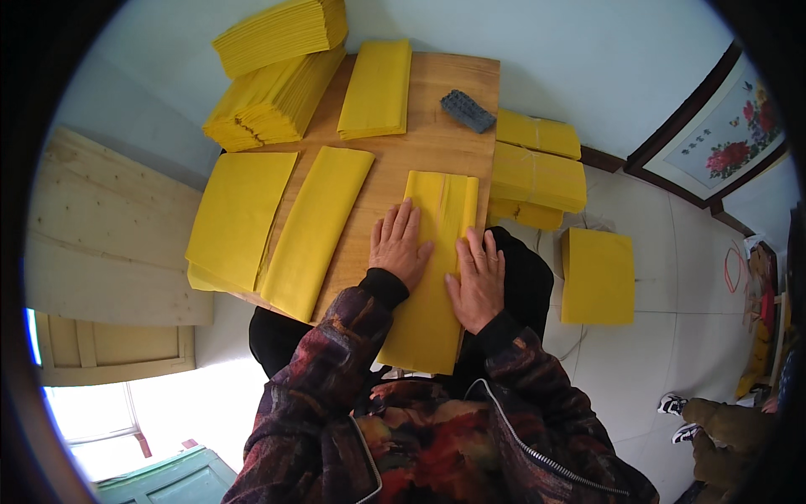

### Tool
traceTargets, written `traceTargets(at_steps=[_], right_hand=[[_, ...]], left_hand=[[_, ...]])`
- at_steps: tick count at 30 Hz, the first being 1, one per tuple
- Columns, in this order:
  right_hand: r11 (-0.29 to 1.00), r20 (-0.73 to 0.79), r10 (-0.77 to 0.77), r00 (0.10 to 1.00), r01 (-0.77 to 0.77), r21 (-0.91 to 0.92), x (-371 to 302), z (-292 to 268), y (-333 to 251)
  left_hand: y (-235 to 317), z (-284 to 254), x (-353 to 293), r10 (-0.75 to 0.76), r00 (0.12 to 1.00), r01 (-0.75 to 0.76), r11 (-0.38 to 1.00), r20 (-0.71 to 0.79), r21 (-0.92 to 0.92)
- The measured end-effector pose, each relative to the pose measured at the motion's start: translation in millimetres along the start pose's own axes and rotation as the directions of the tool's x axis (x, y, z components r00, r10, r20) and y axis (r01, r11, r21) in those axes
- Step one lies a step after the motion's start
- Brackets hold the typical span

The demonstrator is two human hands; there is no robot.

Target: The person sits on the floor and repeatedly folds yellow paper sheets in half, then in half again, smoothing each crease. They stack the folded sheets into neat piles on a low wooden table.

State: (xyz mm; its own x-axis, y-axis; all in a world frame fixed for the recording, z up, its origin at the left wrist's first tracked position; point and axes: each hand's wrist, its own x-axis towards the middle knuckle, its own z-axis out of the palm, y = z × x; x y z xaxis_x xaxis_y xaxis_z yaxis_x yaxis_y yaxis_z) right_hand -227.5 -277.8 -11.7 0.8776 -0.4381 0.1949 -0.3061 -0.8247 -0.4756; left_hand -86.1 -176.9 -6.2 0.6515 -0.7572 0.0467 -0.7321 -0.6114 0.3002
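In front of me lies a long folded yellow paper sheet (432, 286), its two side edges turned in toward a narrow gap along the middle. My left hand (398, 248) rests flat on its left side, fingers stretched away from me. On the right edge my right hand (478, 281) lies with its fingers extended and somewhat apart. Neither hand grips anything that I can see. The sheet's near end reaches past the table edge toward my lap. To the left are a folded yellow strip (319, 231) and a wider pile of flat yellow sheets (239, 218).
The wooden table (453, 71) carries tall stacks of folded yellow paper (273, 97), another stack (376, 88) and a dark grey block (468, 111). Tied yellow bundles (537, 176) stand right of it, near a yellow pile (598, 277). A person's legs (726, 428) show at lower right.
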Motion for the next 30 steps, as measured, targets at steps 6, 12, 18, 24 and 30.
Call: traceTargets(at_steps=[6, 12, 18, 24, 30], right_hand=[[0.986, 0.038, -0.134, 0.990, 0.137, -0.095, 9, -8, 0], [0.991, 0.097, -0.130, 0.987, 0.131, -0.006, 23, -24, 0], [0.923, -0.009, -0.378, 0.926, 0.378, 0.078, 68, -22, 4], [0.818, 0.253, -0.575, 0.778, 0.547, 0.179, 129, 17, 8], [0.793, 0.337, -0.596, 0.729, 0.601, 0.102, 155, 32, 25]], left_hand=[[6, -2, 2, 0.085, 0.996, -0.084, 0.988, 0.005, 0.131], [12, -1, 6, 0.065, 0.994, -0.067, 0.998, 0.085, 0.012], [23, 9, 3, 0.013, 0.995, -0.014, 1.000, 0.100, 0.009], [24, 17, -5, 0.048, 0.983, -0.052, 0.998, 0.179, 0.021], [25, 16, -10, 0.047, 0.998, -0.047, 0.999, 0.047, 0.000]])
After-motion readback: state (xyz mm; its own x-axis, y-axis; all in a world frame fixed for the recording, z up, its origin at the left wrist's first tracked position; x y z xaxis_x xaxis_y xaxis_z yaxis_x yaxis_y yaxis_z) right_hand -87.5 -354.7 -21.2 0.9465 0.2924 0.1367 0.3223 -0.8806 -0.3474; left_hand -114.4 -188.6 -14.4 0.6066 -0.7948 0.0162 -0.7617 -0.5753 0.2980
